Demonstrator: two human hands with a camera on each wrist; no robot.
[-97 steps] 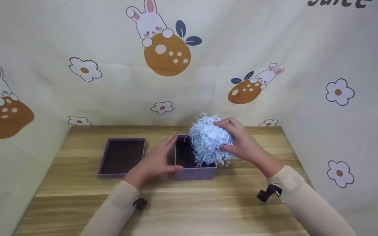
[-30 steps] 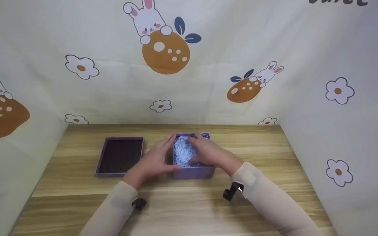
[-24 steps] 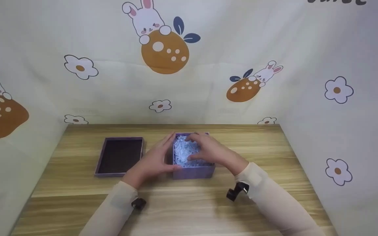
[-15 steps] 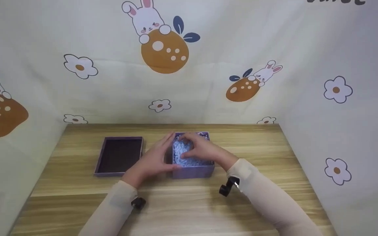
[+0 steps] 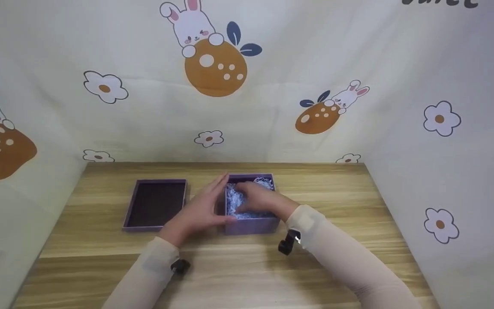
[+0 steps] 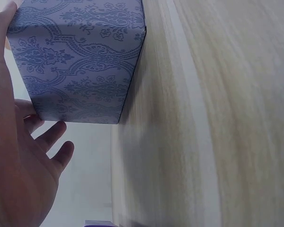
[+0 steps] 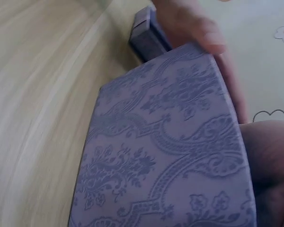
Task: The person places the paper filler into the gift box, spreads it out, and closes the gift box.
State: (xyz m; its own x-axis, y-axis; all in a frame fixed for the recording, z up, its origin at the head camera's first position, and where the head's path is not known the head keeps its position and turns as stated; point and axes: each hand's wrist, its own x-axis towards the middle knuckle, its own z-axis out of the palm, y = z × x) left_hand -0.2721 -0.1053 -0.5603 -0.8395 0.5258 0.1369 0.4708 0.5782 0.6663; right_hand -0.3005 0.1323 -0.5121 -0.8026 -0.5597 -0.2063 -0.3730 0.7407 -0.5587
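A lavender box [image 5: 251,226] with damask patterning [image 6: 78,71] stands upright on the table, top uncovered. Pale blue shredded paper [image 5: 235,198] lies inside it. My left hand [image 5: 200,208] holds the box by its left side, thumb at the near corner and fingers at the far one. Inside the box, my right hand [image 5: 264,201] grips into the shredded paper with bent fingers and thumb; its fingertips are partly buried. The right wrist view has the box wall [image 7: 165,142] covering most of that hand.
Left of the box lies a shallow purple lid [image 5: 157,206], dark inside side up, close beside my left forearm. The wood-grain table [image 5: 238,274] ends at a printed cloth backdrop [image 5: 272,141] at the back and sides.
The shredded paper, held beside and above the box 3.2 s ago, is now inside it. Lately my right hand has sunk lower and left, and a dark gap shows behind the paper.
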